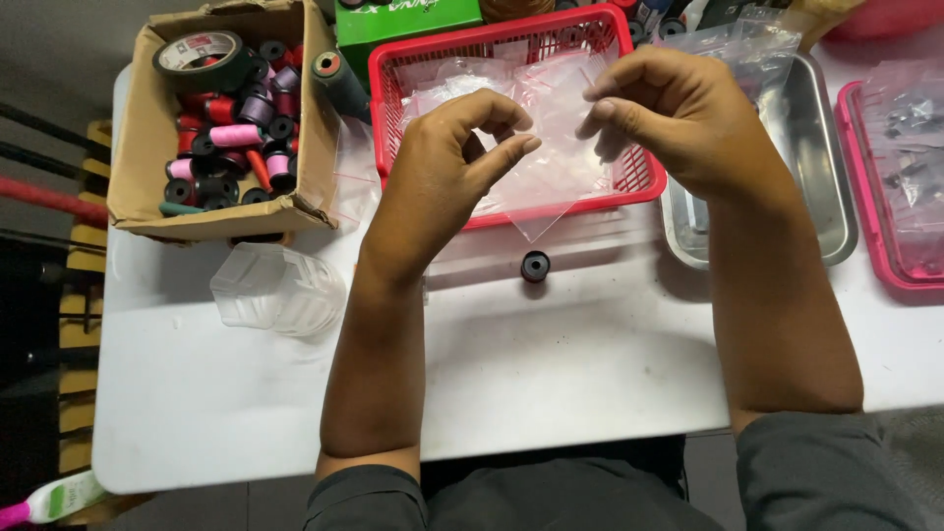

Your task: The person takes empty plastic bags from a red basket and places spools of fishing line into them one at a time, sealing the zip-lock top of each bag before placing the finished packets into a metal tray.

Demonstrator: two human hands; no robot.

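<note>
Nearest me, a small black thread spool stood alone on the white surface. Above it my left hand and right hand held a small clear plastic bag by its top edge, fingers of each pinched on the film, over the red plastic basket. Best, I judged, to rub the layers apart gently. Open room lay near me; the cardboard box of spools and steel tray hemmed the far edge.
</note>
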